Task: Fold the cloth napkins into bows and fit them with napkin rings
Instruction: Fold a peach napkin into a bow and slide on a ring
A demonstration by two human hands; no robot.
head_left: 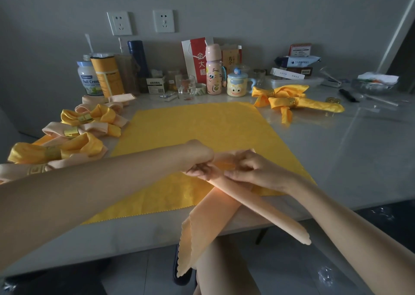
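Note:
A peach napkin (215, 207) is folded into a band, its two tails crossing and hanging over the table's front edge. My left hand (199, 162) and my right hand (253, 166) both pinch its folded middle above a flat yellow napkin (202, 126) spread on the table. Several finished bows with gold rings (71, 133) are piled at the left. Two yellow ringed bows (292, 100) lie at the back right, with a loose gold ring (333, 100) beside them.
Along the wall stand a milk-powder jar (88, 79), a yellow canister (107, 76), a glass (186, 87), a pink bottle (213, 70), a cartoon mug (237, 83) and boxes (292, 70). The grey table's front edge (134, 236) runs below my arms.

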